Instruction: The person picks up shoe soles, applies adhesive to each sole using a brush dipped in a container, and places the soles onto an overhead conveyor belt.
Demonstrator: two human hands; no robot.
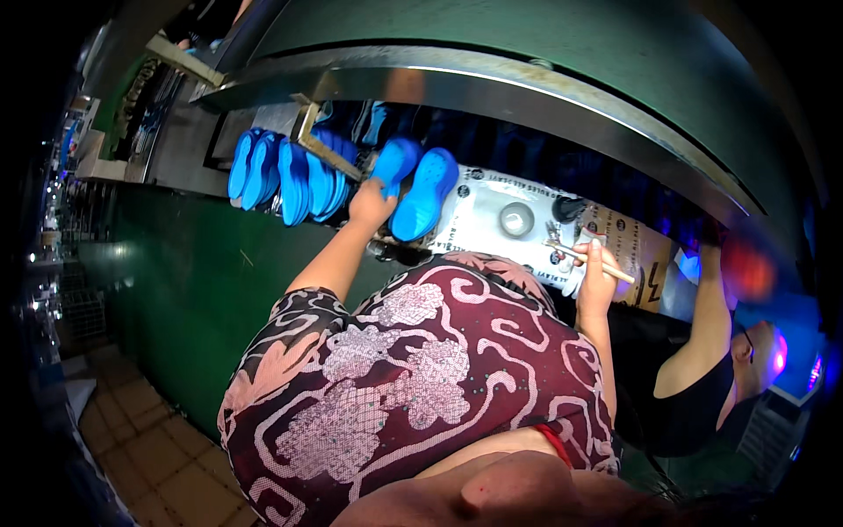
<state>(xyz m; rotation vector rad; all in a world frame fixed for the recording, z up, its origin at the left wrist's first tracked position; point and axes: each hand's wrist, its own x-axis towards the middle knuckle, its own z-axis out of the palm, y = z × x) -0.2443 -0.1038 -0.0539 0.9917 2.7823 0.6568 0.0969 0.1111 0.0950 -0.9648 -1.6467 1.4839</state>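
My left hand (372, 204) is closed on the near edge of a blue shoe sole (398, 159) at the middle of the bench. Just right of it lies a second blue sole, the loose sole (425, 195), tilted the same way. My right hand (597, 272) grips a brush (606, 265) by its pale handle, with the bristle end pointing left over the covered worktop. Between the hands, a small round grey dish (516, 220) rests on the printed white sheet (474, 211). A dark crumpled item (569, 207) sits behind the brush.
Several blue soles (296, 180) stand in a row at the left, beside a metal bracket (314, 140). A long metal rail (492, 83) runs overhead across the back. At the right another person's arm (709, 316) reaches toward the bench, near a cardboard piece (634, 246).
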